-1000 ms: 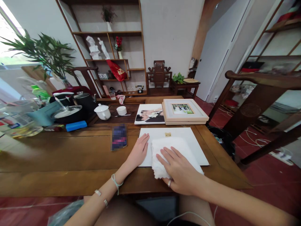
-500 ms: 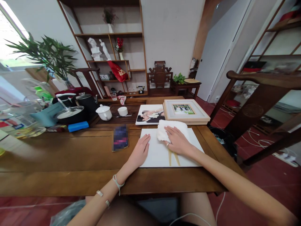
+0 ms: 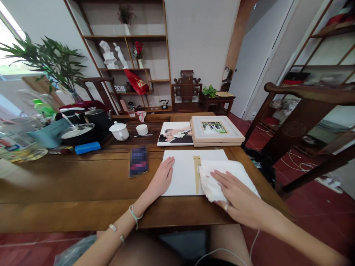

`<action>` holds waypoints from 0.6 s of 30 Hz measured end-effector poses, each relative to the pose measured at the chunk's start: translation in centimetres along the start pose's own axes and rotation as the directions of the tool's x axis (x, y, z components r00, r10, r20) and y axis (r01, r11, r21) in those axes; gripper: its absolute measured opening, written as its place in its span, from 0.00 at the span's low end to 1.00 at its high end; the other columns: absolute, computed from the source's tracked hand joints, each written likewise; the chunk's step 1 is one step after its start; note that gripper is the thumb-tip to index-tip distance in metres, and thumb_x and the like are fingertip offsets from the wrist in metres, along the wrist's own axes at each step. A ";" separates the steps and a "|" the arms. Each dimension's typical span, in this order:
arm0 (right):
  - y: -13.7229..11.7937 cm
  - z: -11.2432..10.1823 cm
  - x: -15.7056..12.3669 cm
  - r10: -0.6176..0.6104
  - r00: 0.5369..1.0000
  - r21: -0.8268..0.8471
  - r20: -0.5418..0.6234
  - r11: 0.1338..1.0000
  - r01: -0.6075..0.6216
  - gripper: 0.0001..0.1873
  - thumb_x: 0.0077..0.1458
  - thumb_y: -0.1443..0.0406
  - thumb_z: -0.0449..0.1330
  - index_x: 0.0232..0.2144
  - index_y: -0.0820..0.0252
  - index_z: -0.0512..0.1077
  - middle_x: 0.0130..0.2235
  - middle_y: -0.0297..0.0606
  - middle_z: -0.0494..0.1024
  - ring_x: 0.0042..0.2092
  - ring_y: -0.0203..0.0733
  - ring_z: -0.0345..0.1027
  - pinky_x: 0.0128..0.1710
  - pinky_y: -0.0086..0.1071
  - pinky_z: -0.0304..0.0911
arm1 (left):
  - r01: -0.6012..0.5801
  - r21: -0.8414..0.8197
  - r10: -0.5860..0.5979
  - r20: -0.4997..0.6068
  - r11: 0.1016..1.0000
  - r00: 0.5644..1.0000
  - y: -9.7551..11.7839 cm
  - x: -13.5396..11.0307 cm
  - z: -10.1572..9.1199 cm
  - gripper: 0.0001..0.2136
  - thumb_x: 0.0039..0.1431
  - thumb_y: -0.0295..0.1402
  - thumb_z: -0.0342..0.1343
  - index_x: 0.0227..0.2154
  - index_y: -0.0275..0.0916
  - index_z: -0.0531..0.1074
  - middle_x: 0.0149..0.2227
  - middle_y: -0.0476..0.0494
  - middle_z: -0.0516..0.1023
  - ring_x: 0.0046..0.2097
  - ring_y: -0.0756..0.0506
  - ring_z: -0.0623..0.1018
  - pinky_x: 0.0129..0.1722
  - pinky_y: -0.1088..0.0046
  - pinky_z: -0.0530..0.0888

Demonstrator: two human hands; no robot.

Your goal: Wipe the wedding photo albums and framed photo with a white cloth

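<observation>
A white board lies flat on the wooden table with a thin wooden stand strip showing on it. My left hand rests flat on the board's left edge, fingers stretched out. My right hand lies flat, fingers spread, on a white cloth that covers the board's right near part. A ring sits on one finger of that hand.
Behind the board lie a printed photo and a stack of framed pictures. A phone lies left of the board. Teapot, cup, pots and bottles crowd the left. A wooden chair stands at right.
My right hand slid the cloth from the board's near edge up to its far edge, then back down to the right near corner. The left hand stayed put.
</observation>
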State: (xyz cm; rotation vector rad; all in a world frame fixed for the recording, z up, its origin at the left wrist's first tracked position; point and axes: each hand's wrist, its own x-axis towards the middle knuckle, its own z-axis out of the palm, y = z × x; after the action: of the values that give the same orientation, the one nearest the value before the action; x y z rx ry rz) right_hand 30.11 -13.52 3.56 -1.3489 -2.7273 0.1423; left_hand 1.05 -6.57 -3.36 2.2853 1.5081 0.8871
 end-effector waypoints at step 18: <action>8.0 1.4 8.4 -0.029 0.996 -0.022 -0.081 0.999 0.027 0.31 0.58 0.61 0.50 0.61 0.72 0.59 0.65 0.54 0.55 0.67 0.51 0.43 0.65 0.49 0.38 | -0.002 -0.018 0.002 -0.010 1.000 1.000 -0.3 0.0 0.1 0.20 0.66 0.32 0.40 0.57 0.35 0.66 0.62 0.36 0.65 0.65 0.41 0.61 0.64 0.52 0.59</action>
State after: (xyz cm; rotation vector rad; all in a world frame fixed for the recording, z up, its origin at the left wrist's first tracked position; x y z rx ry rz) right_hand 31.10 -2.07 1.52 -1.2914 -2.6862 0.0553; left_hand 0.89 -6.46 -3.59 2.2736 1.4962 0.9097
